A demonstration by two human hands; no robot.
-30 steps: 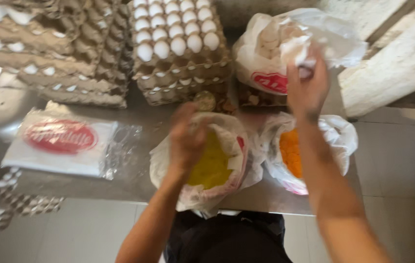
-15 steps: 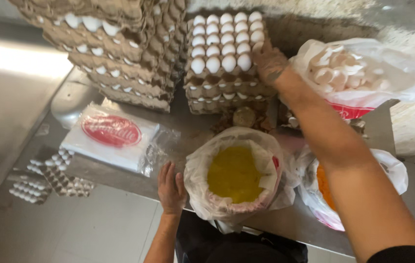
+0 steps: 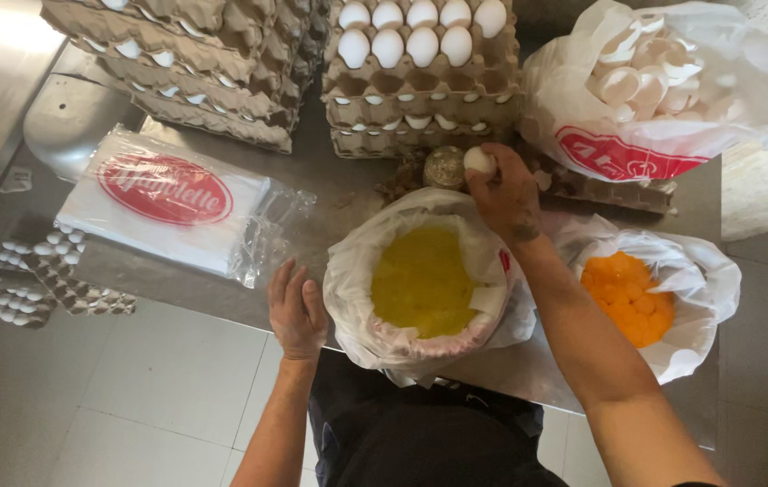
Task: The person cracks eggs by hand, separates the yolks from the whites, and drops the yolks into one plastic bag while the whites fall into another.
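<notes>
Right hand (image 3: 508,194) has its fingers closed round a white egg (image 3: 478,160), pinched at the tips with most of the shell showing; the egg sits just above the far rim of the bag-lined bowl of pale yellow liquid (image 3: 425,281). That shell looks light, smooth and brittle; it wants a gentle hold across its broad middle, never a squeeze, and wet fingers would make it slippery. Left hand (image 3: 296,311) lies flat and empty, fingers spread, on the edge of the steel table (image 3: 330,194), just left of the bowl. Right of the bowl, a second lined bowl holds orange yolks (image 3: 629,296); beyond the bowl stands a stack of cardboard trays with whole eggs (image 3: 422,54) on top; far right of it, a white bag of broken shells (image 3: 645,90); left of the bowl, a flat pack of plastic bags (image 3: 168,207), and more trays (image 3: 186,63) stacked behind that.
</notes>
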